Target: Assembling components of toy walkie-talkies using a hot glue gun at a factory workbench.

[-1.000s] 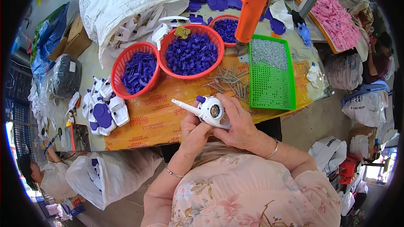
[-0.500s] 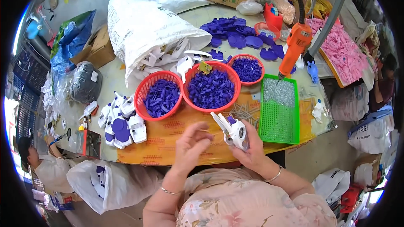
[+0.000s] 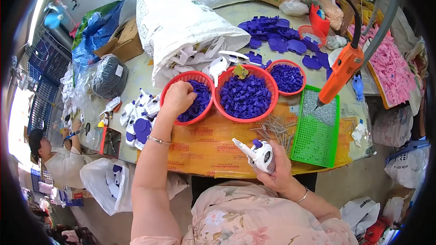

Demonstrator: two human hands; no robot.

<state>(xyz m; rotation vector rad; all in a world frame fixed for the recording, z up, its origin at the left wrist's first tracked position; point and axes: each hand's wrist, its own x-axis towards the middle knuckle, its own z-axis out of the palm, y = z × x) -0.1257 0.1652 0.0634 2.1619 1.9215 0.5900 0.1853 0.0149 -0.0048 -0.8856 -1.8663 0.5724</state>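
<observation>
My left hand (image 3: 180, 96) is inside the left red basket (image 3: 164, 91), its curled fingers down at the small purple plastic parts (image 3: 200, 101). Whether one is pinched there I cannot make out. Near the table's front edge, my right hand (image 3: 280, 172) grips a white plastic housing (image 3: 263, 158) with a round dark-rimmed opening, a purple piece on top and a long white prong pointing to the upper left. A second red basket (image 3: 246, 117) of purple parts stands in the middle, with a smaller red basket (image 3: 289, 94) to its right.
An orange electric screwdriver (image 3: 341, 73) hangs over a green tray (image 3: 313, 159) of small screws. Metal pins (image 3: 274, 129) lie beside the tray. White and purple assemblies (image 3: 138, 124) are piled at left. A white sack (image 3: 186, 27) spills white parts behind the baskets. Another person (image 3: 59, 159) sits far left.
My left hand has moved from beside the housing, up and left into the left basket. My right hand keeps holding the housing, now tilted differently. The whole view has shifted.
</observation>
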